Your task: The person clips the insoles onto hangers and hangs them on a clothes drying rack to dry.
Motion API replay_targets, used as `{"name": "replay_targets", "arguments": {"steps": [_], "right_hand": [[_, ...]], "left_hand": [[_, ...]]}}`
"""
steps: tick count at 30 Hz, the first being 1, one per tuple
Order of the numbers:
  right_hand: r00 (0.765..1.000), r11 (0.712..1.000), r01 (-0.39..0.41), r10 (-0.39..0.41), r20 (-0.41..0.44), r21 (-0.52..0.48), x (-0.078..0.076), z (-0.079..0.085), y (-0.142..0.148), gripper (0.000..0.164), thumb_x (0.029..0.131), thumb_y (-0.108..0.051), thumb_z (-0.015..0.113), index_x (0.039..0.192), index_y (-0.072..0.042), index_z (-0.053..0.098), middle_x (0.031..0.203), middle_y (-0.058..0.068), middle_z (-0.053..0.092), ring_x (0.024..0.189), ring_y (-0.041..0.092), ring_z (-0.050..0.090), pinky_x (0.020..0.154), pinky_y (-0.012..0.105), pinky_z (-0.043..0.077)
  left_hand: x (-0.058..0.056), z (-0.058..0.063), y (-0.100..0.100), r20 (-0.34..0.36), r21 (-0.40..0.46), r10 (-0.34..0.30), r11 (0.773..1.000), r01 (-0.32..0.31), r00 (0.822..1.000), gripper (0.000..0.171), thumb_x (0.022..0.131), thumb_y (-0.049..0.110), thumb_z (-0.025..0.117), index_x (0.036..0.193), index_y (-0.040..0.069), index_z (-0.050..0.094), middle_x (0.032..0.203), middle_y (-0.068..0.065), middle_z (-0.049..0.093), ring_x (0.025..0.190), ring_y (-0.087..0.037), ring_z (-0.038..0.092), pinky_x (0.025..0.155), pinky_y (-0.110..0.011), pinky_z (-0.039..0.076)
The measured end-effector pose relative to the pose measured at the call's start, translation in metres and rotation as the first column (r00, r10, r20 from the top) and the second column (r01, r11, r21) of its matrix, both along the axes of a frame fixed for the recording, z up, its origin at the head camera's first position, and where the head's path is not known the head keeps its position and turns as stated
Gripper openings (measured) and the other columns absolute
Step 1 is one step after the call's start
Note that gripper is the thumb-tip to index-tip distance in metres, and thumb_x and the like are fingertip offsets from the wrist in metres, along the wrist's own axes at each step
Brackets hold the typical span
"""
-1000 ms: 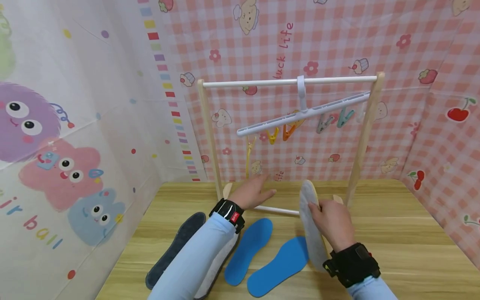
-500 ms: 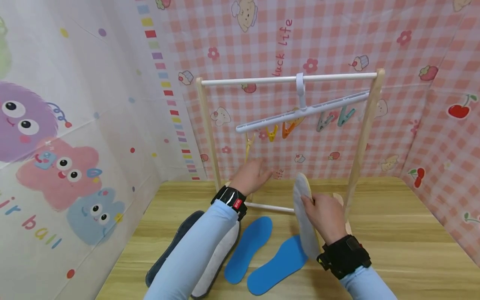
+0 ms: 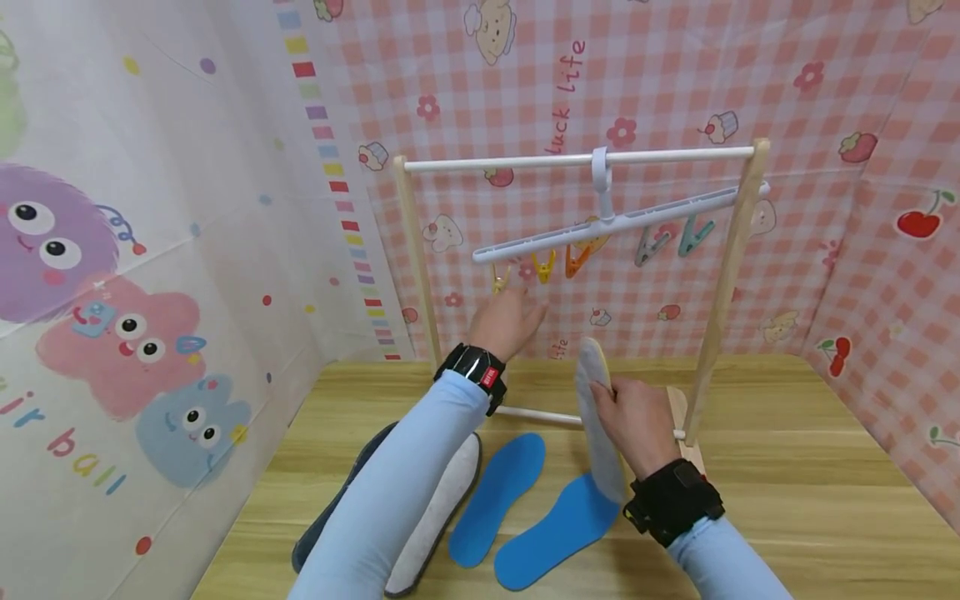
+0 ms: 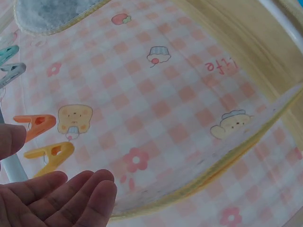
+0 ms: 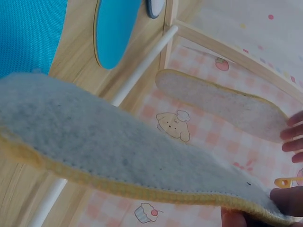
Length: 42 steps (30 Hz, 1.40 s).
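Observation:
My right hand [image 3: 637,425] grips a grey-white insole [image 3: 595,400] with a yellow edge, held upright before the rack; the right wrist view shows its felt face close up. My left hand [image 3: 506,321] is raised under the low left end of the tilted white hanger [image 3: 525,247], fingers extended and thumb apart. A similar insole [image 5: 222,104] hangs there from a pale yellow clip [image 3: 500,282], mostly hidden by the hand in the head view. Further along hang a yellow clip [image 3: 543,267], an orange clip [image 3: 577,261], a grey clip [image 3: 651,248] and a teal clip [image 3: 696,236].
A wooden rack with a white top bar [image 3: 510,164] carries the hanger. On the wood-grain table [image 3: 810,500] lie two blue insoles [image 3: 498,500] and a dark-edged pair [image 3: 442,517], partly under the left sleeve. Printed cloth walls [image 3: 885,275] stand close around.
My left hand has risen along the hanging insole to just below its clip. The right hand has shifted left and slightly up with its insole.

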State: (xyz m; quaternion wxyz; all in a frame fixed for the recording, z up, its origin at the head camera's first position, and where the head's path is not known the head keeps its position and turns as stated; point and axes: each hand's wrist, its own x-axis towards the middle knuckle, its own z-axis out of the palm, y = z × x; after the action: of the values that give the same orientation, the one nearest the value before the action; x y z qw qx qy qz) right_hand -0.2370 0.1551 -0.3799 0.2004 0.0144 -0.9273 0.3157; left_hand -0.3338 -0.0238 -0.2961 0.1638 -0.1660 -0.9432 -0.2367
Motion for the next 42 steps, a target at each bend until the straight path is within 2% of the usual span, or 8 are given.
{"name": "replay_targets", "arguments": {"steps": [3, 8, 14, 18, 25, 29, 33, 42], "right_hand": [[1.000, 1.000, 0.003, -0.003, -0.030, 0.004, -0.003, 0.000, -0.001, 0.036, 0.098, -0.023, 0.064, 0.068, -0.003, 0.063, 0.053, 0.005, 0.051, 0.048, 0.019, 0.054, 0.045, 0.033, 0.040], [0.995, 1.000, 0.022, -0.024, -0.094, -0.014, -0.011, -0.001, -0.006, 0.034, 0.097, -0.024, 0.064, 0.075, 0.001, 0.068, 0.062, 0.013, 0.064, 0.052, 0.026, 0.062, 0.045, 0.038, 0.047], [0.985, 0.999, 0.050, -0.051, -0.167, -0.011, -0.022, -0.001, -0.011, 0.034, 0.096, -0.024, 0.066, 0.076, 0.002, 0.069, 0.066, 0.017, 0.067, 0.055, 0.030, 0.065, 0.047, 0.041, 0.049], [0.973, 0.999, 0.052, -0.049, -0.227, 0.007, -0.029, -0.002, -0.016, 0.033, 0.095, -0.022, 0.067, 0.073, 0.001, 0.067, 0.063, 0.017, 0.065, 0.053, 0.031, 0.063, 0.046, 0.042, 0.047], [0.967, 0.999, 0.052, -0.048, -0.250, 0.009, -0.039, -0.004, -0.023, 0.037, 0.095, -0.020, 0.068, 0.063, -0.007, 0.054, 0.055, 0.012, 0.053, 0.051, 0.032, 0.056, 0.046, 0.042, 0.041], [0.973, 0.998, 0.061, -0.060, -0.223, -0.004, -0.043, -0.002, -0.026, 0.034, 0.095, -0.021, 0.067, 0.068, -0.003, 0.062, 0.061, 0.015, 0.060, 0.054, 0.032, 0.059, 0.047, 0.042, 0.042], [0.974, 0.998, 0.063, -0.062, -0.217, -0.003, -0.048, 0.000, -0.028, 0.033, 0.095, -0.021, 0.067, 0.069, -0.001, 0.065, 0.061, 0.015, 0.062, 0.055, 0.032, 0.059, 0.048, 0.041, 0.042], [0.981, 0.998, 0.057, -0.055, -0.187, 0.007, -0.057, -0.001, -0.033, 0.034, 0.095, -0.021, 0.067, 0.068, -0.002, 0.065, 0.057, 0.011, 0.059, 0.051, 0.026, 0.057, 0.046, 0.036, 0.039]], "left_hand": [[-0.005, 0.006, 0.006, -0.039, 0.008, 0.015, 1.000, -0.014, 0.999, 0.042, 0.101, 0.039, 0.056, 0.121, 0.004, 0.067, 0.083, -0.008, 0.065, 0.055, -0.016, 0.055, 0.052, -0.030, 0.045], [-0.011, 0.016, 0.018, -0.112, 0.000, 0.079, 0.997, -0.079, 0.991, 0.041, 0.100, 0.045, 0.055, 0.092, 0.008, 0.071, 0.073, -0.002, 0.057, 0.060, -0.016, 0.055, 0.053, -0.030, 0.044], [-0.017, 0.026, 0.030, -0.101, 0.029, 0.178, 0.984, -0.176, 0.979, 0.054, 0.099, 0.051, 0.053, 0.059, 0.015, 0.051, 0.052, 0.002, 0.045, 0.046, -0.013, 0.047, 0.041, -0.027, 0.033], [-0.021, 0.028, 0.033, -0.101, 0.049, 0.221, 0.975, -0.217, 0.970, 0.054, 0.098, 0.051, 0.055, 0.058, 0.015, 0.052, 0.048, 0.003, 0.043, 0.042, -0.013, 0.044, 0.039, -0.027, 0.031], [-0.030, 0.025, 0.036, -0.119, 0.107, 0.233, 0.969, -0.220, 0.965, 0.042, 0.095, 0.049, 0.062, 0.097, 0.008, 0.068, 0.068, -0.005, 0.057, 0.057, -0.018, 0.055, 0.048, -0.031, 0.042], [-0.036, 0.025, 0.039, -0.130, 0.141, 0.247, 0.963, -0.229, 0.960, 0.048, 0.095, 0.054, 0.059, 0.078, 0.009, 0.067, 0.061, -0.004, 0.053, 0.054, -0.019, 0.055, 0.046, -0.032, 0.041], [-0.040, 0.026, 0.043, -0.117, 0.119, 0.277, 0.957, -0.264, 0.954, 0.057, 0.095, 0.056, 0.057, 0.056, 0.015, 0.051, 0.050, 0.001, 0.043, 0.049, -0.017, 0.050, 0.043, -0.029, 0.035], [-0.045, 0.024, 0.044, -0.094, 0.113, 0.330, 0.941, -0.319, 0.939, 0.063, 0.094, 0.062, 0.055, 0.050, 0.017, 0.045, 0.045, 0.003, 0.036, 0.043, -0.014, 0.045, 0.038, -0.028, 0.031]]}}
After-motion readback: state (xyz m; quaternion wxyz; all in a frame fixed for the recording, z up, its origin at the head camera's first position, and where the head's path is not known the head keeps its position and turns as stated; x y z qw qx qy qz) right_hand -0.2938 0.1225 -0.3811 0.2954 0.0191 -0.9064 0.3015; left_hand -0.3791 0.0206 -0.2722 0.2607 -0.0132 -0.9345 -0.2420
